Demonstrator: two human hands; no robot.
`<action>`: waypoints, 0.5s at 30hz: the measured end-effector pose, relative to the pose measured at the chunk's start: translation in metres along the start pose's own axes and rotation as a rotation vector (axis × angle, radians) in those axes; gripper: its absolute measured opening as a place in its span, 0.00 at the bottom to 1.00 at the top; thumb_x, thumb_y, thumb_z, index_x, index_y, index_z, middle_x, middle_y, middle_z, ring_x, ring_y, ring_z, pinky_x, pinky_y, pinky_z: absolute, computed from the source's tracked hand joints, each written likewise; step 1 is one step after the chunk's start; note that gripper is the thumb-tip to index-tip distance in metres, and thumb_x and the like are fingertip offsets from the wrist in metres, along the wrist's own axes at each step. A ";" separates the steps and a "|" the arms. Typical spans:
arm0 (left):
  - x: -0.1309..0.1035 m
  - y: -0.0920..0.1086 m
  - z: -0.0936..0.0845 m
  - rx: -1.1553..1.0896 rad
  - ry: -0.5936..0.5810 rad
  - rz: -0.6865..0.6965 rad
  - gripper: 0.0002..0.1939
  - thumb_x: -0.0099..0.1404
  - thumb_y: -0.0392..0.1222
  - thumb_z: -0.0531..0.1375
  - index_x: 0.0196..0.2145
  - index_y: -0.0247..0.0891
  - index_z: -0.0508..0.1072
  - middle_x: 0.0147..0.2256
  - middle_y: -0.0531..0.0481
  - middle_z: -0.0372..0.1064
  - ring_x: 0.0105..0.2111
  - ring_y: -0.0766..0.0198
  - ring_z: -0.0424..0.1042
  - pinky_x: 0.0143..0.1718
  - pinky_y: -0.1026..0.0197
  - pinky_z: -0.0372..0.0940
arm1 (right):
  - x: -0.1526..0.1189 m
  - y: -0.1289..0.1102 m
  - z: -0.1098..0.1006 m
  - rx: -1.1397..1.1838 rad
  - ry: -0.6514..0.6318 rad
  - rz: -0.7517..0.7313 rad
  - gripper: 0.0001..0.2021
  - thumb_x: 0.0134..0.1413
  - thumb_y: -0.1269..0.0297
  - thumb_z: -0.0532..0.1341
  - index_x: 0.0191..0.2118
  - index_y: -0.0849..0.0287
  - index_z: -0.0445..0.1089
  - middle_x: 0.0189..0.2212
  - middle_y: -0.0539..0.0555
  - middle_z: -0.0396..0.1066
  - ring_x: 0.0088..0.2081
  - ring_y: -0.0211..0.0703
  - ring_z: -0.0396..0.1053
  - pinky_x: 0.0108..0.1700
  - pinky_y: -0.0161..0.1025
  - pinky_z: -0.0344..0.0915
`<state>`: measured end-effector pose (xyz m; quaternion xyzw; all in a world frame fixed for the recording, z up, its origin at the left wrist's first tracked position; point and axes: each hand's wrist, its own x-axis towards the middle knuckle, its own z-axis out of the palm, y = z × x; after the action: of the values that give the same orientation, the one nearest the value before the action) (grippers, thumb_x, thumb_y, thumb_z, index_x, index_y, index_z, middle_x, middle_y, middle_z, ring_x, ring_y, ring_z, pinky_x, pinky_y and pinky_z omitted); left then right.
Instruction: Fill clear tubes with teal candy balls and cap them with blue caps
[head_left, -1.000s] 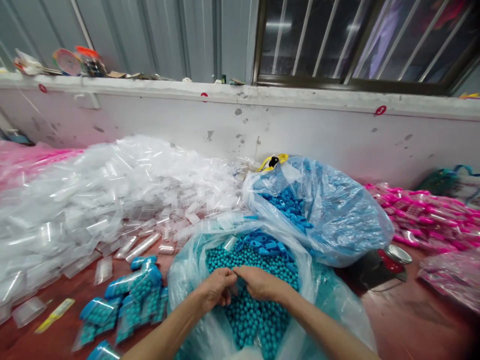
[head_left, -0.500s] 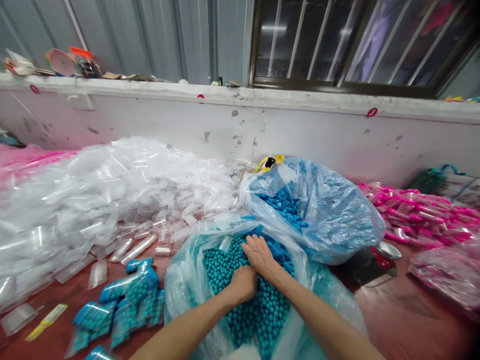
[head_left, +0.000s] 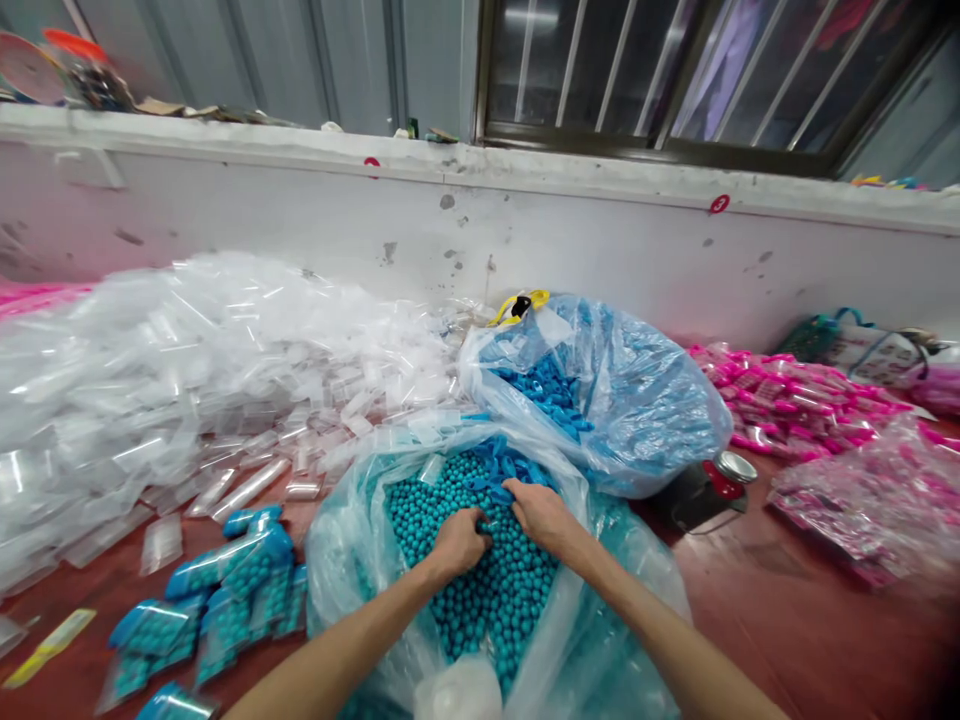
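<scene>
Teal beads (head_left: pixel 480 610) fill an open clear plastic bag (head_left: pixel 341 545) in front of me. My left hand (head_left: pixel 459 543) is over the beads with its fingers curled; what they hold, if anything, is hidden. Beside it, my right hand (head_left: pixel 541 515) pinches at the near edge of a small heap of blue plastic pieces (head_left: pixel 510 465) lying on the beads. A short clear tube (head_left: pixel 432 468) rests on the beads at the far left of the opening. At the bag's near edge is a whitish translucent object (head_left: pixel 459 690).
Clear empty pouches (head_left: pixel 187 370) are piled at left. Filled bead packets (head_left: pixel 225 580) and a yellow tool (head_left: pixel 51 648) lie nearer. Behind is a bag of blue pieces (head_left: pixel 637 390); rightward are a dark red-and-black device (head_left: pixel 709 490) and pink packets (head_left: pixel 802 405).
My hands have drawn apart; the right has come back from the blue pieces' far side, its fingers now bent in a pinch. The view has swung slightly right.
</scene>
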<state>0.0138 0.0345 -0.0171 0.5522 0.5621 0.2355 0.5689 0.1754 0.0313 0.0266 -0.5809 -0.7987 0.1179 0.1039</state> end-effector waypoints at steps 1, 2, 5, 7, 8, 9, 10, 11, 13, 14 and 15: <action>0.001 0.000 0.000 -0.027 0.002 -0.015 0.10 0.42 0.30 0.60 0.24 0.38 0.65 0.18 0.60 0.56 0.23 0.69 0.59 0.24 0.68 0.52 | -0.003 0.001 0.002 0.006 -0.010 0.001 0.16 0.52 0.75 0.49 0.47 0.59 0.62 0.37 0.57 0.71 0.40 0.45 0.68 0.39 0.36 0.58; 0.001 0.001 0.000 -0.058 -0.008 -0.037 0.09 0.43 0.32 0.59 0.25 0.38 0.64 0.17 0.60 0.55 0.22 0.69 0.59 0.24 0.68 0.51 | -0.005 0.002 0.004 0.014 -0.016 0.004 0.17 0.53 0.75 0.49 0.48 0.59 0.62 0.39 0.58 0.71 0.42 0.45 0.67 0.40 0.37 0.58; 0.003 0.002 -0.003 -0.166 -0.086 -0.130 0.08 0.46 0.40 0.58 0.26 0.38 0.62 0.16 0.60 0.56 0.18 0.68 0.58 0.21 0.67 0.52 | -0.009 0.003 0.011 0.047 -0.030 0.019 0.16 0.54 0.71 0.50 0.49 0.58 0.61 0.42 0.58 0.70 0.45 0.45 0.66 0.43 0.37 0.58; 0.003 0.004 -0.006 -0.245 -0.149 -0.183 0.12 0.45 0.43 0.59 0.27 0.38 0.62 0.17 0.59 0.57 0.18 0.68 0.59 0.20 0.66 0.53 | -0.010 0.003 0.014 0.074 -0.030 0.031 0.15 0.54 0.69 0.52 0.48 0.58 0.62 0.41 0.57 0.70 0.45 0.45 0.66 0.43 0.38 0.58; 0.002 0.005 -0.007 -0.284 -0.176 -0.198 0.13 0.44 0.45 0.59 0.27 0.38 0.61 0.17 0.59 0.57 0.18 0.68 0.59 0.21 0.65 0.54 | -0.010 0.003 0.014 0.086 -0.022 0.041 0.15 0.54 0.68 0.51 0.48 0.58 0.63 0.41 0.57 0.70 0.44 0.45 0.66 0.43 0.38 0.58; 0.001 0.007 -0.008 -0.323 -0.199 -0.203 0.15 0.43 0.46 0.60 0.27 0.37 0.61 0.18 0.58 0.58 0.19 0.68 0.59 0.21 0.65 0.55 | -0.010 0.004 0.014 0.092 -0.010 0.052 0.14 0.55 0.67 0.51 0.48 0.59 0.63 0.40 0.58 0.71 0.44 0.46 0.67 0.42 0.38 0.59; 0.000 0.009 -0.010 -0.359 -0.217 -0.197 0.16 0.42 0.47 0.61 0.27 0.37 0.61 0.19 0.58 0.58 0.19 0.68 0.60 0.22 0.65 0.56 | -0.010 0.004 0.014 0.108 0.007 0.065 0.14 0.56 0.67 0.50 0.47 0.60 0.63 0.39 0.58 0.71 0.42 0.45 0.68 0.41 0.38 0.60; -0.002 0.011 -0.010 -0.393 -0.231 -0.183 0.17 0.41 0.48 0.61 0.27 0.37 0.62 0.20 0.57 0.59 0.20 0.68 0.61 0.22 0.65 0.56 | -0.009 0.004 0.013 0.150 0.026 0.079 0.14 0.56 0.67 0.49 0.47 0.60 0.63 0.37 0.58 0.71 0.40 0.45 0.68 0.38 0.38 0.60; -0.006 0.014 -0.012 -0.446 -0.247 -0.143 0.19 0.41 0.48 0.62 0.28 0.36 0.63 0.22 0.56 0.61 0.22 0.68 0.62 0.23 0.66 0.55 | -0.008 0.004 0.012 0.342 0.045 0.112 0.13 0.58 0.66 0.46 0.44 0.60 0.63 0.29 0.54 0.71 0.31 0.41 0.69 0.31 0.35 0.62; -0.008 0.015 -0.012 -0.465 -0.250 -0.121 0.19 0.41 0.48 0.62 0.29 0.36 0.63 0.23 0.55 0.62 0.23 0.68 0.62 0.24 0.66 0.55 | -0.008 0.003 0.012 0.481 0.038 0.129 0.13 0.58 0.65 0.45 0.43 0.60 0.62 0.25 0.51 0.69 0.25 0.38 0.67 0.27 0.33 0.61; -0.010 0.016 -0.012 -0.480 -0.244 -0.096 0.19 0.42 0.48 0.63 0.30 0.36 0.63 0.23 0.55 0.62 0.23 0.69 0.62 0.24 0.66 0.54 | -0.008 0.002 0.012 0.626 0.018 0.144 0.13 0.58 0.64 0.45 0.43 0.59 0.62 0.21 0.47 0.65 0.20 0.36 0.64 0.22 0.32 0.59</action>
<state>0.0061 0.0342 0.0043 0.3987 0.4429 0.2666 0.7575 0.1759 0.0234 0.0144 -0.5768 -0.6794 0.3599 0.2760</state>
